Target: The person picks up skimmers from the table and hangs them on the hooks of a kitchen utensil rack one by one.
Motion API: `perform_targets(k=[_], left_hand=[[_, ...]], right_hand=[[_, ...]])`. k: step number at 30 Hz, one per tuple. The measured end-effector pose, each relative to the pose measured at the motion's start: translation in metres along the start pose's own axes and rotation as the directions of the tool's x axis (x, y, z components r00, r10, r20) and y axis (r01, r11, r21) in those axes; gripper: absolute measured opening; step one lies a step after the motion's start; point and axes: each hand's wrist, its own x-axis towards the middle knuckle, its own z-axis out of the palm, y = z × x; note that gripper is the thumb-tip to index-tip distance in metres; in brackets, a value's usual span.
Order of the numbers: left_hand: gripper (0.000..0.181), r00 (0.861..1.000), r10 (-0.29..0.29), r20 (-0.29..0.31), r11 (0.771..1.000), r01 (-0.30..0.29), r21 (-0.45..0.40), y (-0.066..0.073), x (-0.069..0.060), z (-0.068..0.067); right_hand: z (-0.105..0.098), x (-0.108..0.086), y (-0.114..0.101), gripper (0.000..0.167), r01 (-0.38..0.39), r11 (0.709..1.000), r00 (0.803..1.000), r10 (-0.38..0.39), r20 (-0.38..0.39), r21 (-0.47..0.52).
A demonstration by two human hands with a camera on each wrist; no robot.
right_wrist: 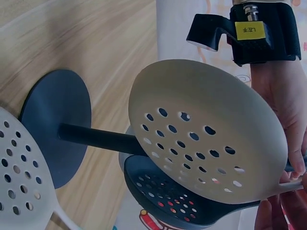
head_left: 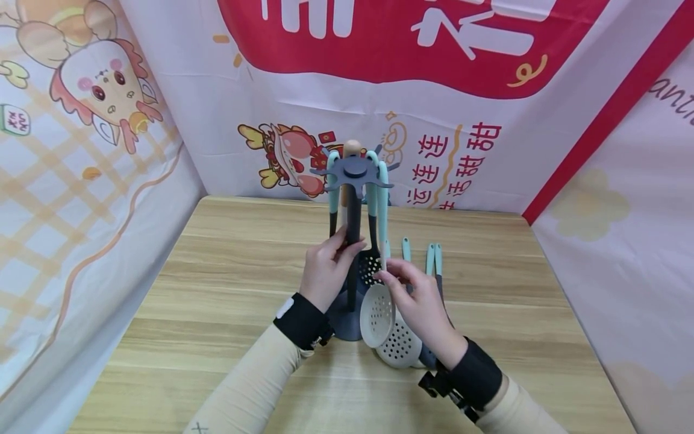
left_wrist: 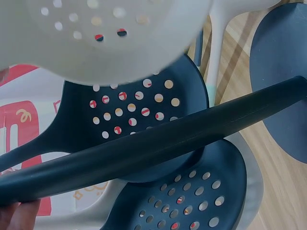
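Note:
A dark utensil stand (head_left: 345,322) rises from the table, with several turquoise-handled utensils hanging from its hooked top. My left hand (head_left: 322,271) grips its upright post. The fingers of my right hand (head_left: 420,295) pinch a beige skimmer (head_left: 378,316) low on its handle, whose turquoise upper part reaches up to the hooks. Whether that handle hangs on a hook is hard to tell. In the right wrist view the skimmer's perforated bowl (right_wrist: 192,129) fills the middle. A dark perforated utensil (left_wrist: 139,103) hangs behind the post.
On the table right of the stand lie another beige skimmer (head_left: 401,349) and several turquoise handles (head_left: 438,259), partly behind my right hand. The wooden table (head_left: 228,259) meets printed cloth walls (head_left: 206,150) at the back and sides.

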Motion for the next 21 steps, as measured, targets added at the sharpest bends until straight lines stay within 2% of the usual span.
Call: perform_targets(k=[7,21], left_hand=[[0.019,1.0,0.006,-0.003,1.0,-0.006,0.006,0.001,0.0,-0.001],[0.019,1.0,0.015,-0.005,0.999,-0.015,0.03,0.0,0.0,0.0]], right_hand=[[0.008,0.003,0.005,0.02,0.03,0.999,1.0,-0.03,-0.009,-0.02],[0.012,0.01,0.006,0.019,0.014,0.998,1.0,-0.015,-0.01,-0.056]])
